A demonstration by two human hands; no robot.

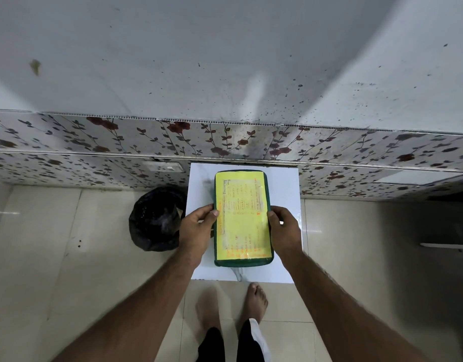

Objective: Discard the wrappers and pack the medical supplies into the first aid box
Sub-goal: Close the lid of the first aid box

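Note:
The first aid box (243, 218) is a green case with a yellow printed label on its lid. Its lid is down, and it lies lengthwise on a small white table (282, 184). My left hand (197, 223) grips the box's left edge, thumb on the label. My right hand (282, 226) holds the right edge the same way. No wrappers or loose medical supplies show anywhere; whatever is inside the box is hidden.
A bin lined with a black bag (157, 220) stands on the floor just left of the table. A floral-tiled wall (94, 142) runs behind it. My bare feet (256, 301) are on the beige floor tiles at the table's front edge.

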